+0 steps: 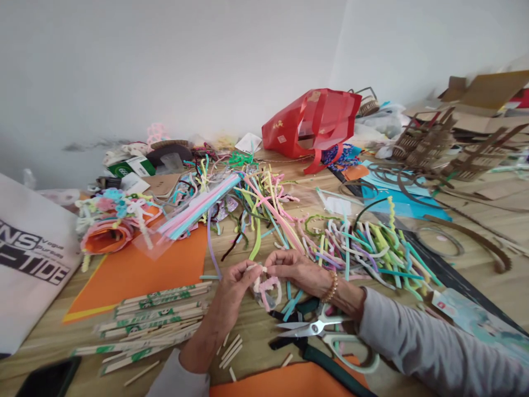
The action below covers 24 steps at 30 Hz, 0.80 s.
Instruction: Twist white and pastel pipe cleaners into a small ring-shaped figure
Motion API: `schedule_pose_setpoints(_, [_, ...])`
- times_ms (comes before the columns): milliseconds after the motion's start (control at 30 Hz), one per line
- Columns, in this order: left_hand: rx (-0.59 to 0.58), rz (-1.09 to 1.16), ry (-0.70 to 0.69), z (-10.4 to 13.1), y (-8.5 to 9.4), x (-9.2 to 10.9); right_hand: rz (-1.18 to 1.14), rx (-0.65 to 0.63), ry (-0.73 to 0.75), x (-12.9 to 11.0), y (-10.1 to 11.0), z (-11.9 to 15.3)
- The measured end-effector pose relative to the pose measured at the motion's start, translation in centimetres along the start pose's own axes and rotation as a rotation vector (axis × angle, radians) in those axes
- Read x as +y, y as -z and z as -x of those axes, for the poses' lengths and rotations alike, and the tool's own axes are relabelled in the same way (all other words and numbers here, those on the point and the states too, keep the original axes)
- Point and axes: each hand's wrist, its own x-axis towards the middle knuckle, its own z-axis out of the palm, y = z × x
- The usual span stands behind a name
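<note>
Between my hands hangs a small looped piece of white and pink pipe cleaner point(268, 284). My left hand point(233, 289) pinches its upper left side between thumb and fingertips. From the right, my right hand point(297, 270), with a beaded bracelet at the wrist, pinches the top of the same piece. The two hands' fingertips nearly meet there. Below my right wrist lie white-handled scissors point(316, 328), blades pointing left, across dark-handled pliers point(322, 361). Short blue pipe cleaner pieces point(292, 306) lie beside the pliers.
Heaps of colored pipe cleaners point(372, 248) spread behind my hands. Wrapped chopsticks point(157, 314) and orange sheets point(165, 264) lie at left, near a white bag point(28, 264) and a phone point(49, 377). A red bag point(309, 124) and woven baskets point(430, 140) stand at the back.
</note>
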Motion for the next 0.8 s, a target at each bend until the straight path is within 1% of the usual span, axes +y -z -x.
schedule_pose_setpoints(200, [-0.008,0.061,0.006,0.3,-0.6,0.2,0.124,-0.05,0.053,-0.6,-0.1,0.2])
schedule_pose_setpoints(333, [0.008,0.156,0.047,0.4,-1.0,0.7,0.187,-0.03,0.087,-0.8,-0.4,0.3])
schedule_pose_setpoints(467, [0.062,0.236,0.066,0.2,-0.8,0.8,0.063,0.018,0.081,-0.1,-0.3,0.1])
schedule_pose_setpoints(533, [0.091,0.29,0.04,0.0,-0.6,0.8,-0.005,-0.005,0.039,0.3,-0.3,0.0])
schedule_pose_setpoints(600, [0.11,0.347,0.001,-0.1,-0.5,0.9,-0.02,-0.019,0.009,0.4,-0.2,0.0])
schedule_pose_setpoints(700, [0.096,0.384,-0.023,-0.1,-0.4,1.1,0.024,0.019,0.019,0.2,-0.2,0.0])
schedule_pose_setpoints(800, [0.055,0.404,0.003,-0.2,-0.3,1.2,0.048,0.059,0.047,0.2,-0.2,0.0])
